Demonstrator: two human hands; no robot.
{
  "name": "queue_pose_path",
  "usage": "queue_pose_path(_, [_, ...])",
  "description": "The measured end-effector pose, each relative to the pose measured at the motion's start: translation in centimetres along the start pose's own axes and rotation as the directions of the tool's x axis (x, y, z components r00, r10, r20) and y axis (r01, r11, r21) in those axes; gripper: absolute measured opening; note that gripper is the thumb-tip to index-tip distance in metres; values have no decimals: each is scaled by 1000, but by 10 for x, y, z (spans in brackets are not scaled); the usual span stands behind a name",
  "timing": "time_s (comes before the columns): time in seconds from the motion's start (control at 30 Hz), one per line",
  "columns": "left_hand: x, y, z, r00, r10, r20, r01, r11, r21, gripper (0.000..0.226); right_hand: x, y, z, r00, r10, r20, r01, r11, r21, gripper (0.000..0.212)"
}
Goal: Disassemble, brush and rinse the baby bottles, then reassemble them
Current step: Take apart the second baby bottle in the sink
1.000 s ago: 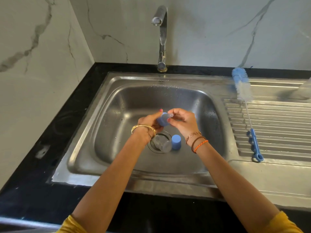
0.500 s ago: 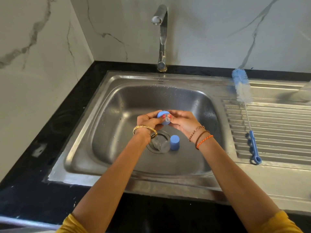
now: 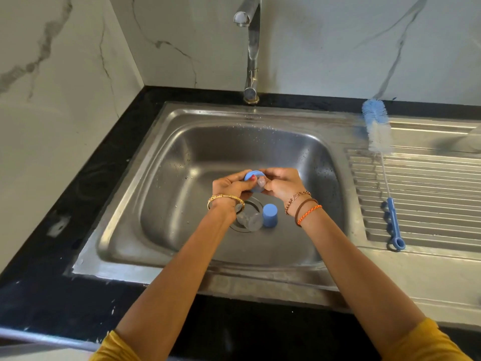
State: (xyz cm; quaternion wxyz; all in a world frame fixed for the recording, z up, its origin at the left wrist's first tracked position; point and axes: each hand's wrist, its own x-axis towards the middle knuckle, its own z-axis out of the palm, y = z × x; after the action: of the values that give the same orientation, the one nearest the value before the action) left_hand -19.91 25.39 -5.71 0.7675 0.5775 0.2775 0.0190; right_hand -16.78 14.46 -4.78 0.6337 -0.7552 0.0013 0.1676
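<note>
Evidently both hands, left hand [image 3: 229, 187] and right hand [image 3: 282, 186], pinch the light, rigid blue plastic collar ring [image 3: 253, 175] with curled fingers around its soft, slippery clear silicone teat [image 3: 261, 181], best gripped by the rim.

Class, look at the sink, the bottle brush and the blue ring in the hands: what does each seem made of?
Sink: likely stainless steel, brushed grey sheen with soft reflections and droplets.
Bottle brush: fluffy blue and white bristles, probably synthetic, on a thin wire stem with a blue plastic-looking handle.
Blue ring: smooth, matte, uniform colour, probably plastic.
</note>
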Motion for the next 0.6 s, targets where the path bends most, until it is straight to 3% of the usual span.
queue_pose_path(0.1, [-2, 4, 3, 999, 4, 40, -2, 999, -46, 29, 4, 1, 1, 998, -52, -47, 50, 997, -58, 27])
queue_pose_path(0.2, [-4, 3, 5, 995, 51, 86, -53, 998, 22, 33, 9, 1, 2, 996, -51, -74, 45, 995, -85, 26])
queue_pose_path(0.33, [-6, 0, 0, 981, 126, 147, -141, 985, 99, 37, 11, 0, 3, 996, -83, -25, 76, 978, -193, 25])
queue_pose_path(0.5, [-8, -1, -6, 967, 175, 184, -206, 965, 164, 40, 9, -5, -2, 995, -54, 88, 68, 984, -166, 28])
queue_pose_path(0.6, [-9, -1, -6, 957, 183, 223, -222, 961, 167, 41, 8, -5, -1, 996, -52, 70, 63, 984, -167, 28])
